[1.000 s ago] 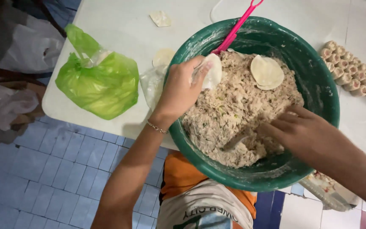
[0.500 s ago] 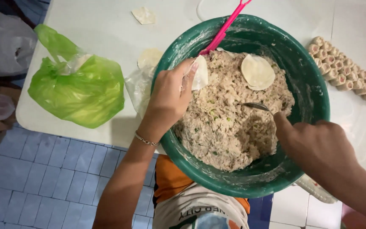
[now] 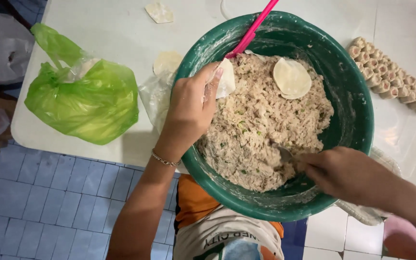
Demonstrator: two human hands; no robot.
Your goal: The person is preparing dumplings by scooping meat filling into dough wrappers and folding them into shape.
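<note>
In the middle of the frame a large round green plastic bowl point(image 3: 347, 120) sits on a white table point(image 3: 107, 29), filled with a pale minced filling flecked with green point(image 3: 261, 125). The left hand point(image 3: 191, 106) hovers over the bowl's left rim, fingers curled around a thin pale round dough wrapper point(image 3: 226, 79) pinched against the palm. The right hand point(image 3: 345, 173), at the lower right, closes on a metal spoon point(image 3: 285, 154) whose tip is dug into the filling. A second round wrapper point(image 3: 292, 78) lies flat on the filling toward the upper right. A pink plastic handle point(image 3: 253, 29) leans on the bowl's upper rim. At the left lies a knotted green plastic bag point(image 3: 83, 101); at the far right, rows of finished small dumplings point(image 3: 391, 74).
</note>
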